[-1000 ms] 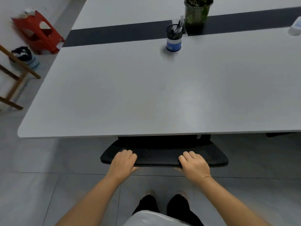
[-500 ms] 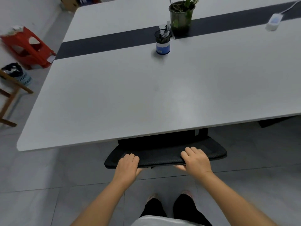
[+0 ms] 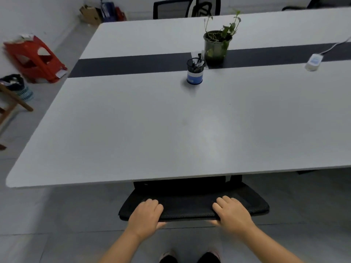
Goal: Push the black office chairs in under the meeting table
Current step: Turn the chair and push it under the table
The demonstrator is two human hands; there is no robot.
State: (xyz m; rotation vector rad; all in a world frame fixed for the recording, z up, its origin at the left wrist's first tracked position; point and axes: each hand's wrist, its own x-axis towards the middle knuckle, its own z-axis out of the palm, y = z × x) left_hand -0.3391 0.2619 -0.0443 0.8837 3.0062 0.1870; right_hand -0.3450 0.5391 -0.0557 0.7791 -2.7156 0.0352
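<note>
A black office chair [image 3: 191, 204] stands at the near edge of the grey meeting table [image 3: 133, 130]. Only the top of its mesh backrest shows; its seat is hidden under the tabletop. My left hand [image 3: 146, 215] grips the backrest's top edge on the left, fingers over the top and thumb underneath. My right hand [image 3: 232, 212] grips the same edge on the right. Another black chair [image 3: 171, 8] stands at the table's far side.
On the table stand a mesh pen holder [image 3: 195, 73], a potted plant [image 3: 217, 44] and a white power strip [image 3: 313, 62] with its cable. A red plastic stool [image 3: 34, 57], a small bin [image 3: 17, 86] and a wooden frame [image 3: 13, 103] are on the floor at left.
The view has tilted up, so more of the far side of the table shows. Both hands keep their hold on the backrest, which stays at the table's edge.
</note>
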